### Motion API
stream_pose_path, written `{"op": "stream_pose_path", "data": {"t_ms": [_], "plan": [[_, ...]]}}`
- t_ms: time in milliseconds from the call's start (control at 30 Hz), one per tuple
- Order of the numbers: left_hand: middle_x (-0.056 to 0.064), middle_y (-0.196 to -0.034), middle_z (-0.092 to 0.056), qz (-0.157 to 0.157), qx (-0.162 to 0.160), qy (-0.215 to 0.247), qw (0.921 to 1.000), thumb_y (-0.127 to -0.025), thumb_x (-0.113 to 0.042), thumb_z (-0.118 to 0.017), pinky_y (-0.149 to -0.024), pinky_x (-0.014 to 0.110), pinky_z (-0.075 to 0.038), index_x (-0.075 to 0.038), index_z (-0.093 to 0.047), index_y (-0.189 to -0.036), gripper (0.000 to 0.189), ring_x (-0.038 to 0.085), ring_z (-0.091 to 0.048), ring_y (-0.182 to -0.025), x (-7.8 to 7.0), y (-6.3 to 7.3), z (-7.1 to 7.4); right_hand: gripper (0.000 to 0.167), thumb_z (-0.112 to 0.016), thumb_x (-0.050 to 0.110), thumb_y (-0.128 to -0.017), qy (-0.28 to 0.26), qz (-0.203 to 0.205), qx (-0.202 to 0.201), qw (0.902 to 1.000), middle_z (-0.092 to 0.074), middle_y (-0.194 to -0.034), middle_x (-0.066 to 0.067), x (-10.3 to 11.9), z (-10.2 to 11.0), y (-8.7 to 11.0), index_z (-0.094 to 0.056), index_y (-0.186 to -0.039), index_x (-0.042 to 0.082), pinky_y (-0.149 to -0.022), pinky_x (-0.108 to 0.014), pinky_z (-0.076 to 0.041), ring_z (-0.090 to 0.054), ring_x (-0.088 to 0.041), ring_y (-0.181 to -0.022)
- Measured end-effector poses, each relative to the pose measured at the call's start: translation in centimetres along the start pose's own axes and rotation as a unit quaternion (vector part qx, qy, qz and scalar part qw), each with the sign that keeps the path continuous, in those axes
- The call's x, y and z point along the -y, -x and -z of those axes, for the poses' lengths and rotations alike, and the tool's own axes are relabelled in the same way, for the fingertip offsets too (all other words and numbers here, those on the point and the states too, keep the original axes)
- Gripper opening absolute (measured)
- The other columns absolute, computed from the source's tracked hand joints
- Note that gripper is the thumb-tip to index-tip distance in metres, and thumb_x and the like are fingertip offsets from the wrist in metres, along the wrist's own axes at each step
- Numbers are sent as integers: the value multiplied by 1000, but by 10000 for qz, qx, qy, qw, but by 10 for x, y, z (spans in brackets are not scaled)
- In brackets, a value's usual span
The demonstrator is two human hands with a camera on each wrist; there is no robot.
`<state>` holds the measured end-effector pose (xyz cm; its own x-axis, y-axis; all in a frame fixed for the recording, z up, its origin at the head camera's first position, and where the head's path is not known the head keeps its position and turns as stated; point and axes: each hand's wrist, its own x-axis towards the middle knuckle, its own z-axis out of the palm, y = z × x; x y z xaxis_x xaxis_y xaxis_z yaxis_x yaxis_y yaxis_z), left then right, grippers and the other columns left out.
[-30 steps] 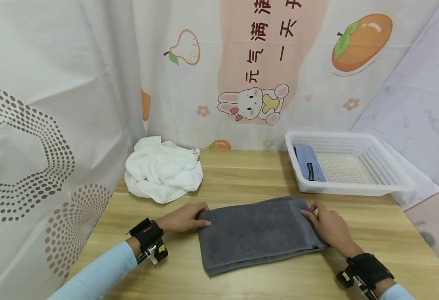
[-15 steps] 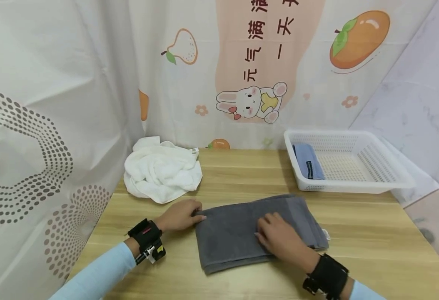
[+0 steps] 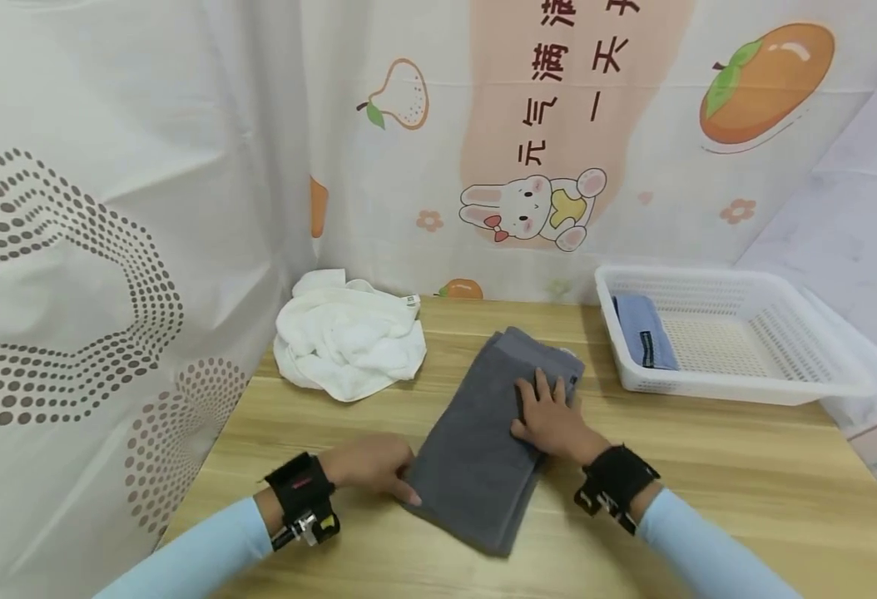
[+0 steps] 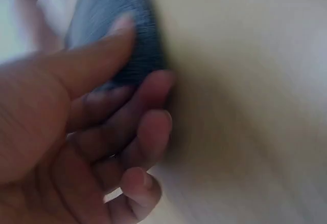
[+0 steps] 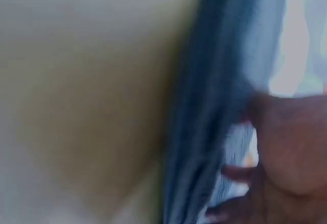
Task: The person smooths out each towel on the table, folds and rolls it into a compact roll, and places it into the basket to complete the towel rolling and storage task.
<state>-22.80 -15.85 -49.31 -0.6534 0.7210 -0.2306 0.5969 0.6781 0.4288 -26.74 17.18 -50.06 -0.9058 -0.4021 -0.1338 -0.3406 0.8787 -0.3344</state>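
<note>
A dark grey folded towel point(image 3: 476, 441) lies slantwise on the wooden table, its far end leaning to the right. At its near left corner my left hand point(image 3: 374, 466) pinches the edge, thumb on top and fingers underneath. The left wrist view shows that thumb point(image 4: 115, 45) over the towel's blurred edge. My right hand point(image 3: 554, 420) rests on top of the towel near its right side, fingers spread and fairly straight. In the right wrist view the towel's layered side point(image 5: 209, 101) appears blurred beside the palm.
A crumpled white towel point(image 3: 349, 333) sits at the back left of the table point(image 3: 708, 482). At the back right stands a white perforated basket point(image 3: 738, 387) holding a folded blue towel point(image 3: 642, 329). A printed curtain point(image 3: 379, 191) hangs behind the table.
The grey towel has turned anticlockwise from lying crosswise to slanting away from me. My right hand left its right edge and moved onto its top; the left kept its corner. The head view shifted slightly.
</note>
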Motion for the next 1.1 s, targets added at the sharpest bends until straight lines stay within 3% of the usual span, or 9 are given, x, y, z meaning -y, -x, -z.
{"op": "stream_pose_path", "data": {"t_ms": [67, 167, 233, 333, 567, 767, 867, 967, 1100], "plan": [[0, -97, -62, -427, -511, -926, 9935, -72, -66, -81, -68, 27, -48, -11, -68, -106, 66, 12, -57, -83, -14, -7, -4, 82, -65, 32, -101, -364, -227, 699, 9966, 0, -161, -42, -7, 14, -18, -18, -162, 3, -102, -86, -10, 3, -69, -142], [12, -150, -45, -1184, -1198, -2050, 9642, -60, -80, -72, -98, 44, -49, -19, -48, -150, 112, 27, -49, -132, -29, -21, -6, 96, -71, 36, -96, -436, -423, 1371, 9887, 9, -162, -39, -16, 31, -40, -9, -166, 11, -105, -84, -9, 10, -66, -143], [11, -169, -19, -1632, -1168, -2387, 9501, -63, -84, -65, -112, 53, -38, -26, -33, -161, 118, 33, -25, -152, -34, -33, -9, 100, -73, 36, -94, -306, -520, 1627, 9848, 11, -162, -38, -21, 37, -51, -7, -167, 16, -106, -83, -11, 11, -65, -144], [7, -173, -2, -2175, -582, -2600, 9390, -79, -86, -52, -120, 57, -23, -28, -15, -166, 110, 32, -4, -157, -41, -46, -22, 98, -71, 30, -93, -172, -616, 1847, 9807, 14, -163, -36, -24, 39, -62, -6, -167, 22, -106, -82, -13, 12, -64, -144], [12, -172, 6, -2136, 141, -2499, 9443, -99, -74, -34, -121, 62, -10, -34, 0, -165, 85, 33, 4, -157, -58, -55, -44, 91, -51, 14, -87, 94, -634, 1533, 9861, 14, -166, -29, -23, 29, -75, -9, -167, 32, -106, -84, -9, 13, -59, -147], [11, -162, -37, -1982, -324, -2804, 9386, -108, -44, -50, -117, 43, -35, -26, -36, -161, 58, 30, -36, -149, -70, -66, -34, 85, -49, 10, -89, 333, -380, 703, 9962, 6, -166, -31, -25, 19, -74, -18, -166, 27, -105, -85, -9, 6, -62, -147], [1, -127, -67, -1996, -841, -2369, 9471, -103, -33, -62, -91, 25, -53, -18, -65, -134, 35, 14, -65, -114, -68, -68, -30, 76, -59, 3, -88, 434, 241, -89, 9987, -12, -163, -35, -20, 14, -51, -38, -160, 17, -103, -85, -16, -12, -66, -143], [-10, -97, -66, -2042, -1278, -1740, 9548, -102, -40, -64, -69, 18, -51, -21, -71, -109, 22, -1, -62, -84, -63, -67, -27, 52, -68, -1, -88, 317, 1154, -862, 9891, -50, -144, -28, -11, 11, -12, -61, -139, 7, -100, -71, -40, -48, -53, -130], [-10, -101, -66, -2133, -1595, -1744, 9480, -102, -56, -55, -73, 20, -51, -22, -75, -108, 41, 1, -61, -89, -54, -59, -23, 20, -75, 19, -96, -272, 2178, -1008, 9704, -65, -108, 1, -2, 7, 46, -71, -114, 13, -79, -38, -55, -64, -17, -97]]}}
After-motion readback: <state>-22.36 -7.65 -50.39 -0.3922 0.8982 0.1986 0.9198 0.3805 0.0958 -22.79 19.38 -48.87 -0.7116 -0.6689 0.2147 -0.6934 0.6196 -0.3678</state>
